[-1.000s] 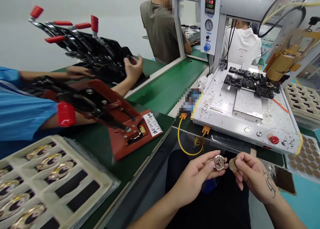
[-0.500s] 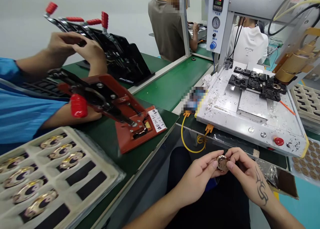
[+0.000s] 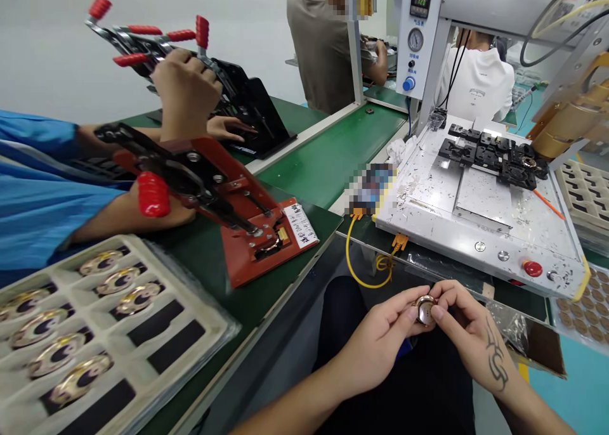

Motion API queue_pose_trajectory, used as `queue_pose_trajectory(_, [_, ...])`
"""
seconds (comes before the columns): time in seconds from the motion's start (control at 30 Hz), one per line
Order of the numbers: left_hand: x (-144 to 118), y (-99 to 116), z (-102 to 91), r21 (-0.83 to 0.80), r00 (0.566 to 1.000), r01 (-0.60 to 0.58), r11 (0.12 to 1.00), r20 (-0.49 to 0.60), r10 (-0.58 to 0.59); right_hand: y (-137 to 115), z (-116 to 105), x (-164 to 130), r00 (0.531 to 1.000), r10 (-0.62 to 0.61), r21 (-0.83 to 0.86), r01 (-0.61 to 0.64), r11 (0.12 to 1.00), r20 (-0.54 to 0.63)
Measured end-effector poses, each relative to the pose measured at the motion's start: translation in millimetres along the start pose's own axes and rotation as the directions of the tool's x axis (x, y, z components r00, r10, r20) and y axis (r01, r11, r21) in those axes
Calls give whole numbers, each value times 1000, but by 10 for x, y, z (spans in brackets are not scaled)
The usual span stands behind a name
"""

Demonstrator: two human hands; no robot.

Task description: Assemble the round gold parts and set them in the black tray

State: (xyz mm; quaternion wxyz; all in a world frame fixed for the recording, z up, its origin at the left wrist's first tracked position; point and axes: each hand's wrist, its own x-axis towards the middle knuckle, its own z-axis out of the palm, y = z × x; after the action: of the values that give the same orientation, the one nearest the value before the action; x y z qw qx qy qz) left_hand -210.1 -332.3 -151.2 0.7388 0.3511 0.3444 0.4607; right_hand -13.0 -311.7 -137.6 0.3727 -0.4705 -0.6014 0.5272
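Observation:
Low in the picture, over my lap, both hands meet on a small round gold metal part (image 3: 423,308). My left hand (image 3: 380,337) pinches it from the left with thumb and fingers. My right hand (image 3: 469,333), with a tattoo on its back, presses its fingertips onto the part's face from the right. A thin tan disc seen earlier in my right fingers is hidden between the fingers and the part.
A white dispensing machine bed (image 3: 476,213) with black fixtures (image 3: 490,156) stands ahead. A sheet of tan discs (image 3: 583,305) lies at right. On the green bench, a red toggle-clamp jig (image 3: 238,213) and a tray of gold emblems (image 3: 90,321) sit at left. A co-worker's hand (image 3: 185,89) grips a black clamp fixture.
My right hand brought the tan disc from beside the gold part onto its face, and both hands now press together. The co-worker's hands moved up onto the black fixture's clamps.

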Motion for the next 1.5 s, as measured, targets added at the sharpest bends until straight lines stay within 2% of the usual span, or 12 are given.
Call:
queue_pose_trajectory(0.23, [-20, 3, 6, 48, 1000, -13, 999, 15, 12, 26, -11, -11, 1000, -1, -1, 1, 1000, 17])
queue_pose_trajectory(0.43, [-39, 3, 40, 102, 1000, -29, 994, 4, 29, 63, 42, -20, 998, -40, -55, 38, 998, -39])
queue_pose_trajectory(0.67, [-16, -99, 62, 230, 992, -74, 970, -78, 94, 132, 34, -24, 972, -205, -330, 157, 931, -115])
queue_pose_trajectory(0.77, [-11, -96, 9, 316, 992, -88, 945, -60, 112, 137, -6, 15, 974, -227, -398, 200, 895, -21])
queue_pose_trajectory(0.83, [-17, -41, -32, 429, 993, -104, 897, -12, 120, 121, -19, 47, 961, -256, -390, 275, 879, 101])
queue_pose_trajectory(0.9, [-22, 33, -61, 501, 991, -131, 856, 37, 130, 94, -18, 77, 946, -287, -361, 323, 875, 150])
queue_pose_trajectory(0.97, [-20, 93, -69, 466, 987, -152, 872, 36, 154, 67, -3, 103, 962, -255, -308, 274, 911, 102])
queue_pose_trajectory(1.07, [-5, 122, -44, 331, 982, -147, 932, -63, 177, 46, 50, 134, 996, -81, -93, 79, 993, -23])
queue_pose_trajectory(1.13, [5, 114, -16, 299, 977, -129, 945, -125, 173, 46, 102, 148, 998, 20, 81, -16, 997, -60])
queue_pose_trajectory(1.2, [7, 110, 8, 324, 971, -125, 938, -154, 183, 49, 153, 155, 996, 60, 173, -47, 984, -70])
queue_pose_trajectory(1.37, [-23, 163, 21, 404, 966, -146, 903, -136, 218, 12, 184, 147, 998, 43, 122, -37, 992, -50])
queue_pose_trajectory(1.5, [-40, 174, 7, 436, 964, -159, 886, -126, 235, -15, 165, 146, 996, 89, 128, -85, 988, -19])
